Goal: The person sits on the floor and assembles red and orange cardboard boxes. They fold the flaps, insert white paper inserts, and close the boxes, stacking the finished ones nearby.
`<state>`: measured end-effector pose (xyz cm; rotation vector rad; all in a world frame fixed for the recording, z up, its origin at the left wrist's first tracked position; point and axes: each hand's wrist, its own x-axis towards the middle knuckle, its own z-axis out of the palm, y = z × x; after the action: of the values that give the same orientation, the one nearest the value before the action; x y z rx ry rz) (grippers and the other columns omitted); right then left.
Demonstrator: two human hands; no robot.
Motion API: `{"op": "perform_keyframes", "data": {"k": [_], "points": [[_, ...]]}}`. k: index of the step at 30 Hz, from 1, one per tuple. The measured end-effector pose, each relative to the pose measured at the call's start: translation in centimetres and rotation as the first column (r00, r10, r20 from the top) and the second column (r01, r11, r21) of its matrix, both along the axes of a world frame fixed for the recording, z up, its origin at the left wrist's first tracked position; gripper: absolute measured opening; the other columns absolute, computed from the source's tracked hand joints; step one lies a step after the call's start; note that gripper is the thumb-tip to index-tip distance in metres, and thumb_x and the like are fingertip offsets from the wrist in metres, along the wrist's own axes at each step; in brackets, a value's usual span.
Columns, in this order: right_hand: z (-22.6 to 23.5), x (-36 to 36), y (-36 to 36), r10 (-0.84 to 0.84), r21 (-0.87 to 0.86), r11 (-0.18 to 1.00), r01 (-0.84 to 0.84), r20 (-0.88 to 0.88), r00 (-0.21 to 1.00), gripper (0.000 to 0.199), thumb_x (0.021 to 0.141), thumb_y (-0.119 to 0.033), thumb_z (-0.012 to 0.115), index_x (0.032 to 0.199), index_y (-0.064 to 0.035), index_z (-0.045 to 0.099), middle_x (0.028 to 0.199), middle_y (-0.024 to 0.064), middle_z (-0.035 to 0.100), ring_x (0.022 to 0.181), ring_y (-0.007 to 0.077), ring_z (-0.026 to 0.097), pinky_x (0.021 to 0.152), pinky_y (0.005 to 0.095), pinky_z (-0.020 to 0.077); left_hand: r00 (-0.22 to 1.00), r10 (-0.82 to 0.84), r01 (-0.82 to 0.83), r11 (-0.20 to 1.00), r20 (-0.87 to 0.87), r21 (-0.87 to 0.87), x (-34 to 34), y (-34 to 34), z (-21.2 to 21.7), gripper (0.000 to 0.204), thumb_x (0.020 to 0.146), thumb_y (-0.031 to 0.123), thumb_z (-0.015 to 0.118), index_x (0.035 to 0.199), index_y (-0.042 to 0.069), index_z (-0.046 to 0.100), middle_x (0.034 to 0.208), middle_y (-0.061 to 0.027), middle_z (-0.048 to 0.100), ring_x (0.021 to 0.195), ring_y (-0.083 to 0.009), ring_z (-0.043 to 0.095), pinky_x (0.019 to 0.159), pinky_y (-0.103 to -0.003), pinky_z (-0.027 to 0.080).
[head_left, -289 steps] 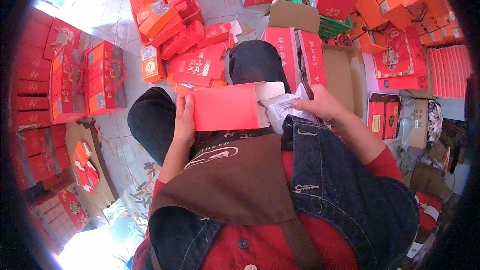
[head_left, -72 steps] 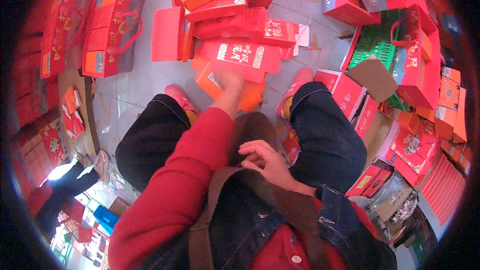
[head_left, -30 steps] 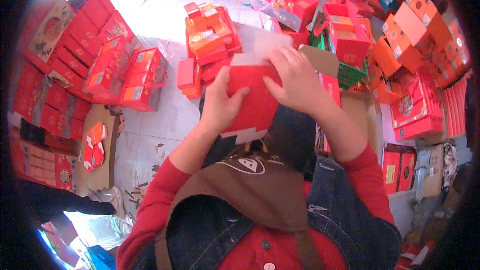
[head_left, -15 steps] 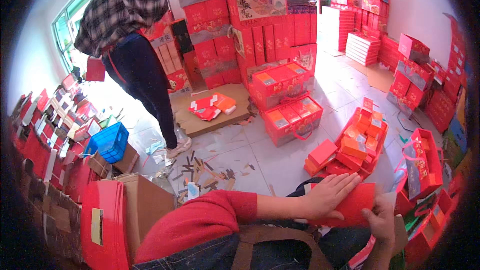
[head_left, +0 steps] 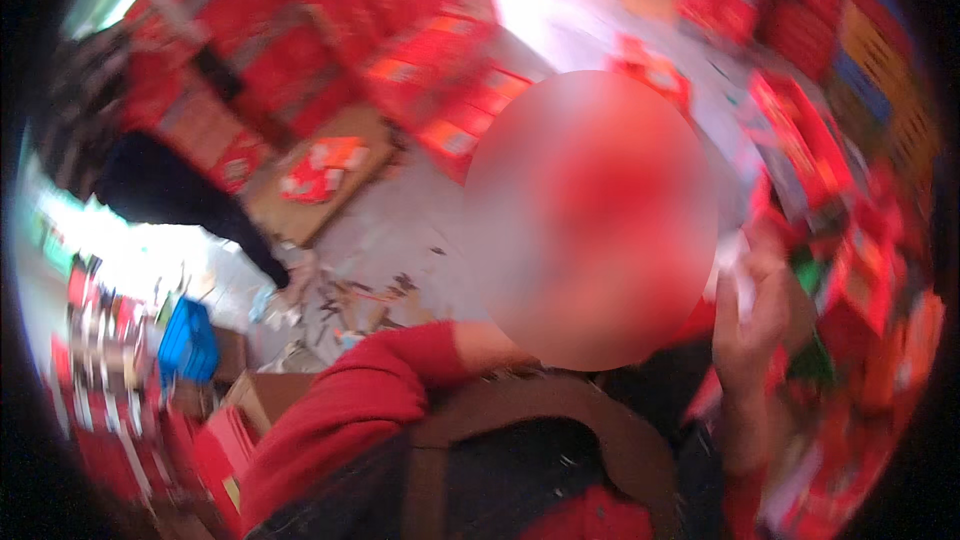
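Observation:
My left forearm [head_left: 490,345], in a red sleeve, reaches toward the middle, where a round smeared patch [head_left: 590,220] hides my left hand and most of what lies before it. A strip of the red box [head_left: 697,324] shows at that patch's lower right edge. My right hand [head_left: 755,315] is raised right of it, blurred by motion. Its fingers look curled against something pale [head_left: 735,275] that I cannot make out. Whether the right hand also touches the red box is unclear.
Red gift boxes [head_left: 430,60] are stacked at the back. A cardboard sheet [head_left: 300,210] bears red and orange packs. A person in dark trousers [head_left: 170,185] stands at left, near a blue crate [head_left: 188,340]. Open red boxes [head_left: 805,135] stand at right; scraps [head_left: 370,305] litter the floor.
The view has swung and tilted, blurring everything. My right hand has come away from the red box's right edge and stands higher. My left hand, earlier flat on the box, is now hidden.

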<state>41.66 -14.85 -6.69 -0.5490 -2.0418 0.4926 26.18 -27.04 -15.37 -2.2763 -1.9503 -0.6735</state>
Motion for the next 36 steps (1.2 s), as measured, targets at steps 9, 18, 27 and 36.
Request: {"op": "perform_keyframes", "data": {"k": [9, 18, 27, 36], "points": [[-8.0, -3.8, -2.8, -0.085, -0.664, 0.689, -0.29, -0.472, 0.878, 0.08, 0.076, -0.007, 0.066, 0.139, -0.0031, 0.017, 0.13, 0.0131, 0.038, 0.113, 0.0238, 0.048, 0.097, 0.0369, 0.0397, 0.678, 0.088, -0.103, 0.994, 0.73, -0.025, -0.2, 2.3, 3.8, 0.114, 0.059, 0.023, 0.081, 0.142, 0.0, 0.006, 0.128, -0.0256, 0.042, 0.119, -0.0356, 0.045, 0.097, -0.039, 0.039], [-8.9, -4.3, -1.7, 0.013, -0.625, 0.746, -0.229, -0.33, 0.944, 0.085, 0.077, -0.007, 0.066, 0.142, -0.0013, 0.011, 0.132, 0.0165, 0.039, 0.118, 0.0242, 0.044, 0.099, 0.0361, 0.0368, 0.842, 0.084, -0.177, 0.976, 0.533, 0.125, -0.8, 0.4, 1.1, 0.103, 0.062, 0.024, 0.081, 0.138, -0.007, 0.019, 0.131, -0.0246, 0.038, 0.118, -0.0357, 0.042, 0.099, -0.04, 0.035], [-9.8, -3.4, -2.0, -0.134, -0.259, 0.954, 0.152, 0.088, 0.987, 0.108, 0.072, -0.035, 0.073, 0.141, 0.0056, 0.0, 0.14, 0.0263, 0.025, 0.13, 0.0335, 0.029, 0.107, 0.0405, 0.0244, 0.389, -0.023, 0.04, 0.999, 0.921, 0.008, -4.0, 1.8, 0.5, 0.103, 0.068, 0.021, 0.078, 0.145, 0.008, 0.011, 0.138, -0.0178, 0.033, 0.125, -0.0248, 0.038, 0.103, -0.037, 0.032], [-10.8, -4.3, -2.4, 0.127, -0.581, 0.785, -0.215, -0.189, 0.974, 0.084, 0.079, -0.028, 0.066, 0.14, 0.0025, 0.018, 0.136, 0.0227, 0.032, 0.127, 0.032, 0.034, 0.105, 0.0382, 0.0267, 0.14, -0.079, 0.163, 0.985, 0.987, 0.056, -3.2, 2.9, -3.6, 0.076, 0.083, 0.02, 0.062, 0.142, 0.002, 0.018, 0.143, -0.0144, 0.028, 0.129, -0.0212, 0.032, 0.106, -0.033, 0.025]]}}
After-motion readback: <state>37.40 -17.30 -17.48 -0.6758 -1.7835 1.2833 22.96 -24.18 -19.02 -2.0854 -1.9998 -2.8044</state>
